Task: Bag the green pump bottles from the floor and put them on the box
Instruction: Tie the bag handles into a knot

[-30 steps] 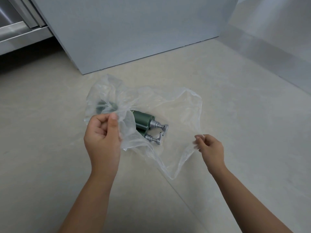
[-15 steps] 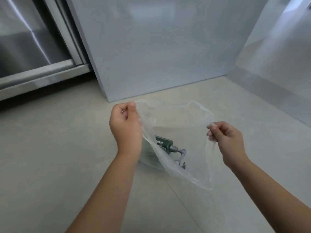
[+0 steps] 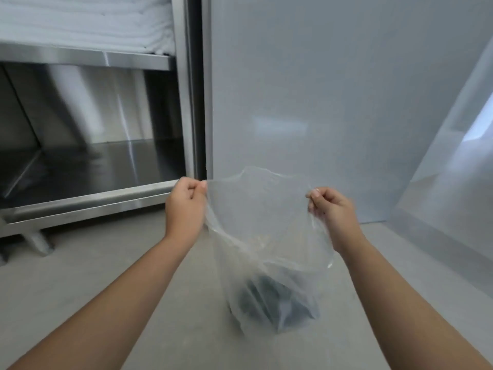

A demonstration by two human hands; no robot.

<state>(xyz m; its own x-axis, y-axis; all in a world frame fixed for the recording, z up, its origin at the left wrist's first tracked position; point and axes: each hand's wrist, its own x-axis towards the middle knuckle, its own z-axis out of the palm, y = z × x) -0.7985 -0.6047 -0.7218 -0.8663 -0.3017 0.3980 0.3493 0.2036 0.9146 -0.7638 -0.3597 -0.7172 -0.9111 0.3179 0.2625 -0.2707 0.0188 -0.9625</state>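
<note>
A clear plastic bag (image 3: 262, 225) hangs in the air in front of me, held by its top edge. My left hand (image 3: 185, 206) pinches the bag's left corner and my right hand (image 3: 332, 212) pinches its right corner. The green pump bottles (image 3: 274, 300) lie as a dark blurred mass in the bottom of the bag, above the pale floor (image 3: 80, 284). How many bottles are inside cannot be told. No box top is in view.
A tall pale grey panel (image 3: 320, 102) stands straight ahead. To the left is a stainless steel shelf unit (image 3: 88, 161) with a leg (image 3: 37, 241) on the floor and white folded material (image 3: 85, 22) on its upper shelf. A pale wall (image 3: 458, 188) slants on the right.
Both hands have lifted the bag off the floor, and the bottles have slid down to its bottom. The view has tilted up, showing the steel shelf unit and more of the grey panel.
</note>
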